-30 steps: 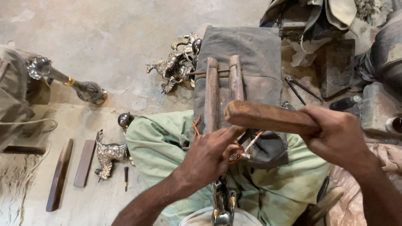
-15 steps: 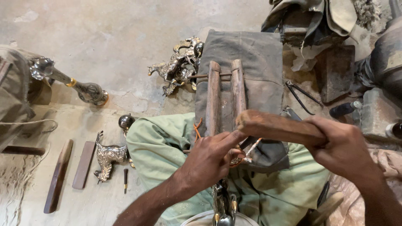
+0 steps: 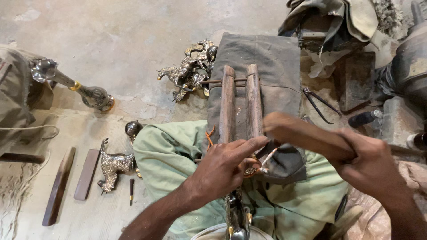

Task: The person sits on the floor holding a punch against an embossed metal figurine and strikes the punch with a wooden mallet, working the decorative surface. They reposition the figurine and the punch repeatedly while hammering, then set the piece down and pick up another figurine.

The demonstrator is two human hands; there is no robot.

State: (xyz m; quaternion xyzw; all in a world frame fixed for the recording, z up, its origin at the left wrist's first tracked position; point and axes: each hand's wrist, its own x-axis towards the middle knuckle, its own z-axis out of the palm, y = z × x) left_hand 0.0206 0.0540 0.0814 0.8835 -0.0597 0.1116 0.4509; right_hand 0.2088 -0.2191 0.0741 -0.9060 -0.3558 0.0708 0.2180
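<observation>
Left of the twin upright wooden clamp bars (image 3: pixel 240 104), our left hand (image 3: pixel 222 171) pinches a small brass-coloured metal piece (image 3: pixel 251 170) steady against them, while our right hand (image 3: pixel 373 166) wraps tightly round a blurred brown wooden mallet (image 3: pixel 307 133) to strike it.

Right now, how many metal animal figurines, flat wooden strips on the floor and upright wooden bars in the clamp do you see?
Metal animal figurines: 2, one silver on the floor, one brass by the cloth
Flat wooden strips: 2
Upright wooden bars: 2
Total: 6

Even soft daylight, motion-blurred wooden block (image 3: pixel 307 135)
</observation>
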